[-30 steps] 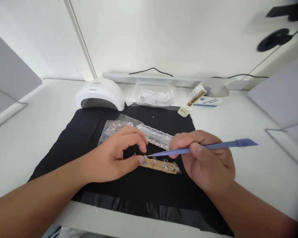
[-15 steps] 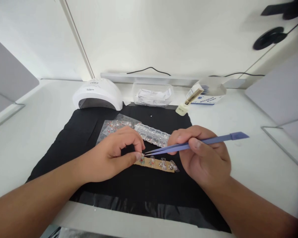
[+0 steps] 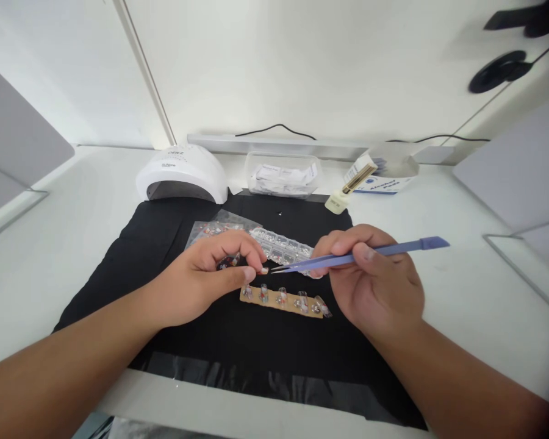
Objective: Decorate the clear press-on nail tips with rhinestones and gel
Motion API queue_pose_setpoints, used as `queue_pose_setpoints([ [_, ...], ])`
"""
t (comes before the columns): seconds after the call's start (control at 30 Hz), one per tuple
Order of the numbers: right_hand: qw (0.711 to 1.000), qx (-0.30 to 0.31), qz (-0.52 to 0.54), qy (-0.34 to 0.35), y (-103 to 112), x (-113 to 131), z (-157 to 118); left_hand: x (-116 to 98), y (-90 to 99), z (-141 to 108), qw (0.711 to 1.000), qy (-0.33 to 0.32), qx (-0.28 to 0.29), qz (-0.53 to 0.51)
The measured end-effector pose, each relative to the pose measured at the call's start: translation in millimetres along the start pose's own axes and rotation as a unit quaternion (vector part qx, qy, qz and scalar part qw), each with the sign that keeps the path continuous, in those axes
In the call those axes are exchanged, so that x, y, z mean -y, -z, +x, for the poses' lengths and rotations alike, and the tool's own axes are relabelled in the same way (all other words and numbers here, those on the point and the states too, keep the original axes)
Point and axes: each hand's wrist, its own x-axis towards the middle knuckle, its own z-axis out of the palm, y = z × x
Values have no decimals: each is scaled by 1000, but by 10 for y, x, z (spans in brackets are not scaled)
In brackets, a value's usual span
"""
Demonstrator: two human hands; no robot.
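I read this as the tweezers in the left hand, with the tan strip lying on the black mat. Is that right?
Wrong hand: the head view shows the tweezers in the right hand. The tan strip does lie on the black mat.

The tweezers (image 3: 320,262) look smooth, the black sheet (image 3: 238,341) matt (its front strip (image 3: 247,377) glossy), the lamp (image 3: 187,167) smooth plastic.

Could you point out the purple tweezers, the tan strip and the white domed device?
Purple tweezers (image 3: 319,263), head view: on the blades.
Tan strip (image 3: 272,300), head view: bare surface near its middle.
White domed device (image 3: 186,164), head view: upper front of its shell.
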Motion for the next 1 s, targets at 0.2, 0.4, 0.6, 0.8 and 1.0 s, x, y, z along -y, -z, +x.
queue_pose_setpoints([
  [0.2, 1000, 4, 8, 1, -6, -6, -6, 20, 7, 23, 998, 9, 5, -61],
  [0.4, 1000, 11, 15, 6, -13, -16, -6, 24, -3, 27, 996, 12, 14, -93],
  [0.6, 1000, 4, 13, 1, -8, -11, -20, 39, 1, 20, 994, 13, 21, -103],
  [0.8, 1000, -10, 14, -3, -29, 12, -23, 34, -25, 9, 998, 18, 4, -59],
  [1.0, 999, -38, -1, -8, -46, 64, -4, 2, -40, -47, 995, 35, -54, 72],
])
